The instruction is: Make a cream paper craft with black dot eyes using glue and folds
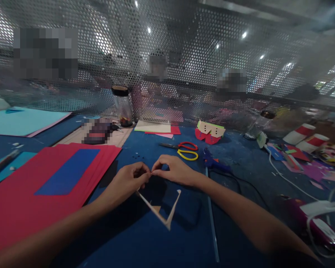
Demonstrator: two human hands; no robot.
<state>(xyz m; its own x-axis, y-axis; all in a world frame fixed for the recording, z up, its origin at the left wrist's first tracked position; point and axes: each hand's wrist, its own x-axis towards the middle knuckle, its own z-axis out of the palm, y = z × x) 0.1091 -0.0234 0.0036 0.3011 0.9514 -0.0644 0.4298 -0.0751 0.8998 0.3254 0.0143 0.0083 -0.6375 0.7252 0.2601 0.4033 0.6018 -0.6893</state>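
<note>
My left hand is closed in a pinch, holding a narrow cream paper strip. The strip hangs below the hand, bent into a sharp V with a second fold at its free end. Fingertip to fingertip with it, my right hand is also pinched; whatever sits between its fingers is too small to make out. Just beyond the hands lie scissors with one red and one yellow handle. Right of my right hand is a blue glue gun, and a clear glue stick runs under my forearm.
Red paper sheets with a blue rectangle lie left. A paper cutout with black dots stands behind. Two jars stand near the perforated metal screen. Right are striped cups, paper scraps and cables.
</note>
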